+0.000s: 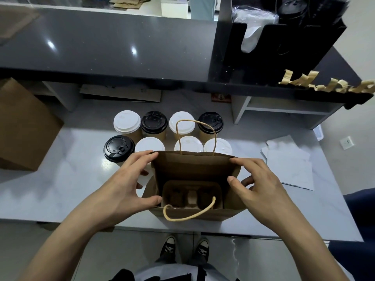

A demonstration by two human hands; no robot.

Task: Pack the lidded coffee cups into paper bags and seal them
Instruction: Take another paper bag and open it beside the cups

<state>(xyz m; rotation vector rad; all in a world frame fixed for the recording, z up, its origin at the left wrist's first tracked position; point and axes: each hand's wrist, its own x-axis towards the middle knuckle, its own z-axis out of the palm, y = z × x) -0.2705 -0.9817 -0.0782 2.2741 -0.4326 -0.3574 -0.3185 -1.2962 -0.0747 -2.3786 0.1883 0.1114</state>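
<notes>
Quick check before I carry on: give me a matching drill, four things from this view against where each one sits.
Things:
1. cup carrier
2. cardboard box
3. white papers
4. tape strips

Places:
A. stuck along the dark shelf edge, upper right
B. inside the open paper bag, at the bottom
C. on the counter, far left
D. flat on the counter, right of the bag

Pairs: 1-B, 2-C, 3-D, 4-A

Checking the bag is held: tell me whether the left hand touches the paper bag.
Touching. The head view shows the left hand with fingertips on the paper bag rim and thumb against its side.
</notes>
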